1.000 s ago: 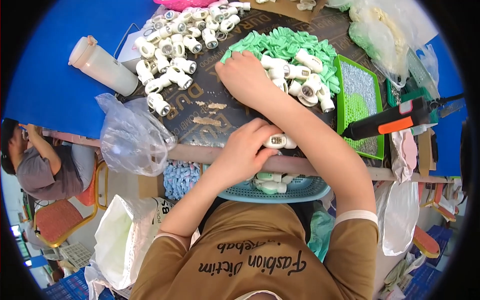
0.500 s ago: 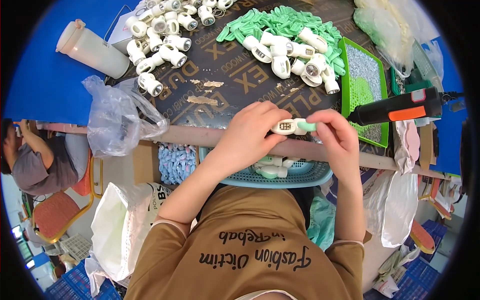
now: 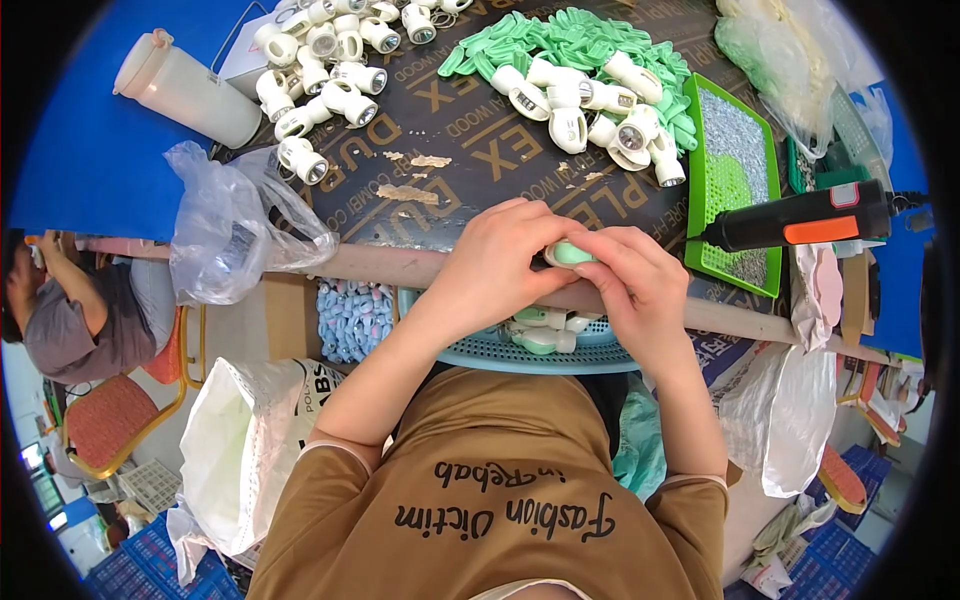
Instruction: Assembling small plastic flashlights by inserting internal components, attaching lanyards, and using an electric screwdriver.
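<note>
My left hand (image 3: pixel 495 268) and my right hand (image 3: pixel 640 285) meet at the table's near edge, both closed around one small white and mint-green plastic part (image 3: pixel 568 254). Only its green end shows between my fingers. Just below my hands a light blue basket (image 3: pixel 490 347) holds a few finished white and green parts (image 3: pixel 540 332). Farther out on the dark board lie a pile of white parts (image 3: pixel 590 105) and a heap of mint-green covers (image 3: pixel 570 40).
A second group of white parts (image 3: pixel 320 70) and a pale lidded jug (image 3: pixel 190 85) lie at the far left. A crumpled clear bag (image 3: pixel 225 235) sits on the left edge. A green tray (image 3: pixel 735 180) and a black-orange power tool (image 3: pixel 800 215) are at right. Another person (image 3: pixel 70 310) sits at far left.
My right hand came back from the white pile with a part and joined my left hand at the table edge. Both hands now close tighter over the part.
</note>
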Motion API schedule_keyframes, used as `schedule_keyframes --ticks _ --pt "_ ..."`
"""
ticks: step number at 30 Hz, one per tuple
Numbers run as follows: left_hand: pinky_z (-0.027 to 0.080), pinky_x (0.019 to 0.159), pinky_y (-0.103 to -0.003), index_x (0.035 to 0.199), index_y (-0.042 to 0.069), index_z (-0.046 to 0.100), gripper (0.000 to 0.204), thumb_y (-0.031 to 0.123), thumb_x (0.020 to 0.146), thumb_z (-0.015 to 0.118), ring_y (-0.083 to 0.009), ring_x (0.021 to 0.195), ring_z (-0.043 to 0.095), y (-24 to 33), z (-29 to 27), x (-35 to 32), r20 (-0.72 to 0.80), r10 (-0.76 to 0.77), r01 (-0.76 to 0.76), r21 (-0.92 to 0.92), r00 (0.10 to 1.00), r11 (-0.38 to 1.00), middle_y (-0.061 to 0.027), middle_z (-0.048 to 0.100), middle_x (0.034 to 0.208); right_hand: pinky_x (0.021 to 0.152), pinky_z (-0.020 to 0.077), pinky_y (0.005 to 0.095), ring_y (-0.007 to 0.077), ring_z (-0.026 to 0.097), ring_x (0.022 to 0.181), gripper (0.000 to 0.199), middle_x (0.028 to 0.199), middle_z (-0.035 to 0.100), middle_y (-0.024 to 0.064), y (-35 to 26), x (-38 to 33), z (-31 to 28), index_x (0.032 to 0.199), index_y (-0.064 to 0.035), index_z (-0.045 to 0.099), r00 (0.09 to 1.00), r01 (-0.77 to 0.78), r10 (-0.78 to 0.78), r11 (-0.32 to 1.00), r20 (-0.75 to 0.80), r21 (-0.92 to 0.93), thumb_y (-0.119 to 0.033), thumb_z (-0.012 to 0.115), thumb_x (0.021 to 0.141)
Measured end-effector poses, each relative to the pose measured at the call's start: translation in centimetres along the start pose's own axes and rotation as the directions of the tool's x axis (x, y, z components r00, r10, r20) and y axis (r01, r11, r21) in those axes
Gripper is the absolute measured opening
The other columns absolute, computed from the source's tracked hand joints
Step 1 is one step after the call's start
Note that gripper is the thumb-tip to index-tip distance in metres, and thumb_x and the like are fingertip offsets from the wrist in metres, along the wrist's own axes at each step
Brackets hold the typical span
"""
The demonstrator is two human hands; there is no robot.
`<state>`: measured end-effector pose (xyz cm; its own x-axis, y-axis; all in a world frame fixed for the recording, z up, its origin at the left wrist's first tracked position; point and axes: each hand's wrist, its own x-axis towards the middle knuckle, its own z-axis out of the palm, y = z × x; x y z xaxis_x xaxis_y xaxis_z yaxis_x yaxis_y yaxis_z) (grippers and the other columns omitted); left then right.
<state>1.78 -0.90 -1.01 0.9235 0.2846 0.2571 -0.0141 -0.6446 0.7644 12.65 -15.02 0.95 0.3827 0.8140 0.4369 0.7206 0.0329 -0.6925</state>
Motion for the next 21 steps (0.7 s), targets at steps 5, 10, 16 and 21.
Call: schedule_keyframes --ticks 5,10,16,21 --pt "0.047 0.074 -0.040 0.093 0.007 0.065 0.028 0.020 0.069 0.073 -0.0290 0.083 0.057 -0.3 0.0 0.0 0.002 0.010 -0.009 -0.012 1.000 1.000 -0.0084 0.059 0.081 0.065 0.0490 0.0343 0.0260 0.060 0.076 0.028 0.089 0.063 0.0085 0.8 0.8 -0.2 0.097 -0.0030 0.065 0.971 0.237 -0.223 0.949 0.087 -0.208 -0.003 0.071 0.070" --pt "0.047 0.074 -0.040 0.092 0.006 0.066 0.028 0.020 0.068 0.073 -0.0289 0.082 0.057 -0.3 -0.1 0.0 0.003 0.002 -0.002 -0.016 1.000 1.000 -0.0086 0.060 0.082 0.067 0.0488 0.0344 0.0239 0.060 0.077 0.028 0.088 0.062 0.0066 0.6 1.5 -0.7 0.093 -0.0042 0.066 0.951 0.305 -0.281 0.920 0.129 -0.246 -0.004 0.069 0.065" --pt "0.045 0.069 -0.038 0.094 0.004 0.066 0.033 0.015 0.064 0.073 -0.0270 0.079 0.057 -0.4 0.0 0.0 -0.021 0.026 -0.027 -0.034 0.999 0.999 -0.0078 0.059 0.079 0.068 0.0490 0.0339 0.0228 0.059 0.077 0.026 0.088 0.063 0.0060 0.6 1.9 -1.1 0.087 -0.0058 0.065 0.910 0.412 -0.375 0.865 0.177 -0.286 -0.007 0.066 0.061" --pt "0.045 0.069 -0.038 0.094 0.004 0.066 0.034 0.013 0.063 0.072 -0.0273 0.079 0.057 -0.4 -0.1 0.1 0.001 0.018 -0.018 -0.036 1.000 0.999 -0.0079 0.059 0.079 0.067 0.0490 0.0342 0.0234 0.059 0.077 0.025 0.088 0.062 0.0065 0.4 1.9 -1.0 0.085 -0.0058 0.064 0.905 0.420 -0.375 0.864 0.202 -0.277 -0.008 0.067 0.060"
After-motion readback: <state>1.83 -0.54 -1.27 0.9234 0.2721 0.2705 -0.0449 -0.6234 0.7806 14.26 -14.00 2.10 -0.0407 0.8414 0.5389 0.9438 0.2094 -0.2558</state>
